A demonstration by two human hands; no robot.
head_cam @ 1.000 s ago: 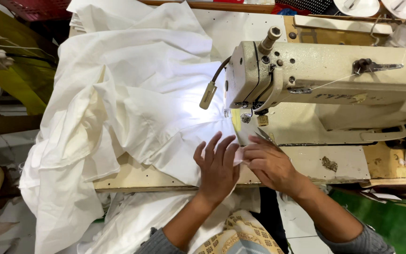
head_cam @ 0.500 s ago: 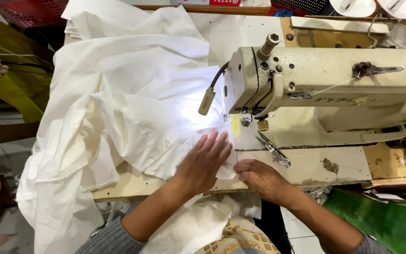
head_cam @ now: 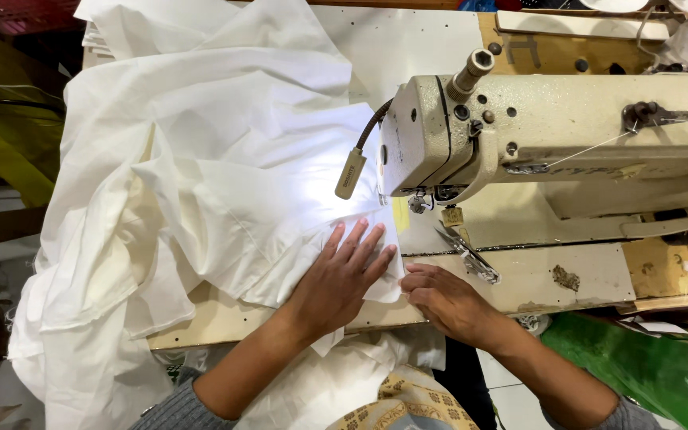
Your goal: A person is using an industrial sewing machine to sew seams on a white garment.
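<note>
Since half a second back the left hand slid closer to the needle, fingers spread flat pinning the white fabric on the sewing table, while the right hand pinches its edge to keep it lined up.

White cloth: crumpled, heaped over table, corner flat beside machine needle.
</note>
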